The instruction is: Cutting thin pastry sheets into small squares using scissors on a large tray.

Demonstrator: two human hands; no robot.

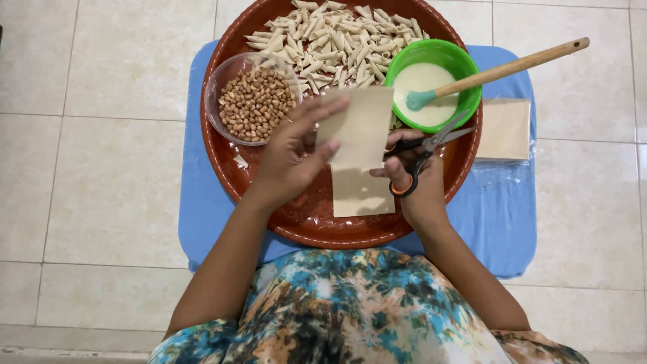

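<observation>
Left hand (291, 158) pinches a pastry sheet (357, 128) above the round tray (229, 168), right hand (414, 178) grips scissors (421, 152) at its right edge, cut barely started; rolled pieces (337, 37) lie far, stacked sheets (502, 128) remain right.

You have a clear glass bowl of brown peanuts (255, 104) beside a heap of rolled pale pastry tubes (337, 37). A green plastic bowl of white paste (435, 81) holds a wooden-handled teal spatula (499, 71).
</observation>
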